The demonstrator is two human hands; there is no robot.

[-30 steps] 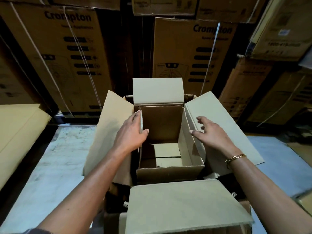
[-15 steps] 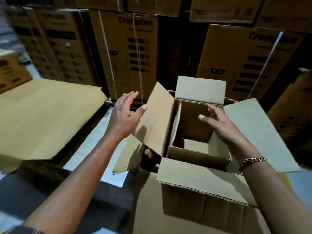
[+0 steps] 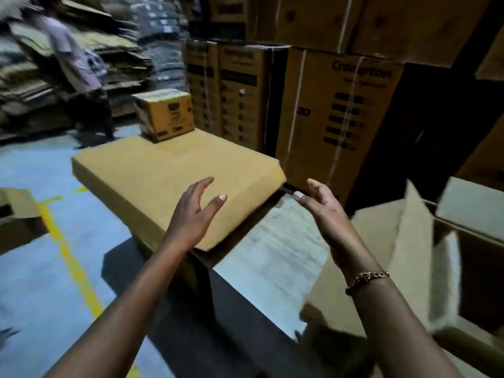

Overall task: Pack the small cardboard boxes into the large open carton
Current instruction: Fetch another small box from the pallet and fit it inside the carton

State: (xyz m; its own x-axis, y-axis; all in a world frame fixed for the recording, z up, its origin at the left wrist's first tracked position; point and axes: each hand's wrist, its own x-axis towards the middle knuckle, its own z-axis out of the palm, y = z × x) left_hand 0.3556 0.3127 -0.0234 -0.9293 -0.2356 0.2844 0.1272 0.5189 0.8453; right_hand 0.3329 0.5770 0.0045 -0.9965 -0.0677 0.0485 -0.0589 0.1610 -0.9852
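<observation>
- Head view: the left hand (image 3: pixel 195 214) is at centre frame with fingers straight and spread wide and the thumb apart; it holds nothing
- The right hand (image 3: pixel 324 211) is at 3 o'clock from the left hand, with its palm turned towards it; its fingers are loosely extended and it holds nothing
- A chain bracelet (image 3: pixel 366 278) sits on the right wrist
- The large open carton (image 3: pixel 417 233) stands at 4 o'clock from the right hand, flaps raised; its interior is dark and blurred, so its contents cannot be told
- One small cardboard box (image 3: pixel 165 114) stands at 11 o'clock from the left hand, on the far end of a flat cardboard stack (image 3: pixel 152 170)
- The left hand appears over the near corner of that stack; contact cannot be told
- Strapped printed cartons (image 3: pixel 335 110) are stacked at 12 to 1 o'clock
- A yellow floor line (image 3: pixel 68 255) runs at 8 o'clock
- A blurred person (image 3: pixel 73 64) stands at 10 o'clock
</observation>
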